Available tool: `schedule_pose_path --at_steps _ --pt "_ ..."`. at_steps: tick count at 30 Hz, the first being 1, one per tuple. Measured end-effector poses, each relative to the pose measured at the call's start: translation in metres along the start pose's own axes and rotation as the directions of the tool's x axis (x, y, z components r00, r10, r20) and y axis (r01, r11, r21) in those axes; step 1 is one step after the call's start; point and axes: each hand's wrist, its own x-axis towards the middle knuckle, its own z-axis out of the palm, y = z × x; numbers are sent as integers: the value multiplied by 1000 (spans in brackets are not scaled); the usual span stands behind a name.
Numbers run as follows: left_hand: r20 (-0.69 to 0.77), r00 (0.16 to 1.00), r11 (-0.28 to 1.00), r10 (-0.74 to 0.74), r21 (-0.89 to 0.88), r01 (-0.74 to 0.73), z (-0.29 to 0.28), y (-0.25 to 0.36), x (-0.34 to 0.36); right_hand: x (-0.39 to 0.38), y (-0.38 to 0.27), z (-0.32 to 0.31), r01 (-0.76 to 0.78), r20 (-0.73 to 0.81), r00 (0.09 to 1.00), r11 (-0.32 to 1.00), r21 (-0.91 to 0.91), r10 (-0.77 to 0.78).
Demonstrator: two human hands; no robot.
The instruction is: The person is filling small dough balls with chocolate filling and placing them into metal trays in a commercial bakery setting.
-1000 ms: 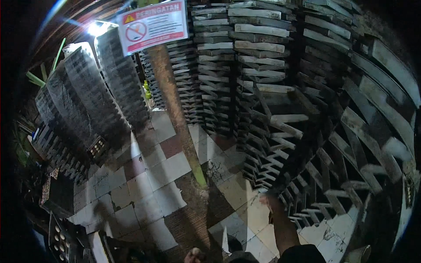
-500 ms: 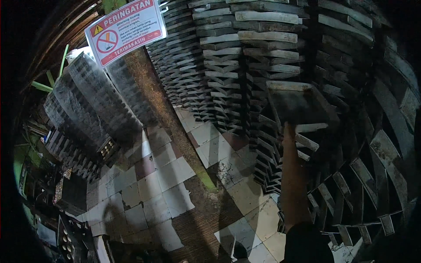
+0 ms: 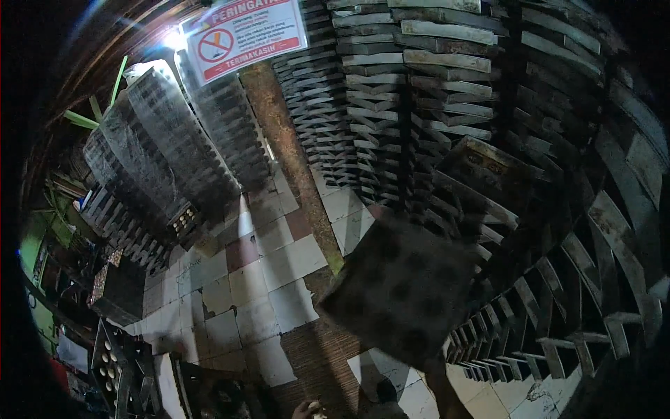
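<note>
A dark, square baking tray (image 3: 401, 286) with rows of round dark marks hangs tilted over the floor in front of me. My right hand (image 3: 434, 370) grips its near corner, the forearm coming up from the lower edge; the fingers are partly lost in shadow. At the bottom edge, my left hand (image 3: 304, 410) shows only in part, its fingers closed around something small and pale that I cannot make out. Just beyond the held tray, another tray (image 3: 488, 164) with a few round marks inside tops a stack.
Tall stacks of metal trays (image 3: 447, 66) line the far side and right. Wrapped stacks (image 3: 157, 133) stand at left, beside a rusty post (image 3: 289, 150) under a warning sign (image 3: 244, 38). Pale round pieces (image 3: 108, 363) lie in a tray at lower left. The tiled floor (image 3: 237, 300) is broken.
My right hand has drawn a tray off the right-hand stack, toward me and down, uncovering another tray there. My left hand has come into view at the bottom. The view has shifted slightly.
</note>
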Motion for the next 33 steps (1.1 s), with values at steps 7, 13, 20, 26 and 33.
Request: schedule_pose_path --at_steps 7,13,20,26,33 --pt "55 995 993 84 84 -88 -129 -133 -22 -117 139 77 185 469 883 930 -318 -15" --pt "-312 950 980 -28 180 89 -153 -100 -215 -152 92 208 387 639 715 922 -26 -282" --pt "-496 783 847 376 -158 -507 -275 -269 -236 -229 -132 433 703 693 407 688 179 -595" --pt "-741 643 689 192 -365 -626 -302 -270 -291 -354 -307 653 -677 952 297 720 152 78" --pt "-872 486 352 -55 -472 -808 -296 -226 -330 -452 -303 875 -625 905 408 759 180 121"
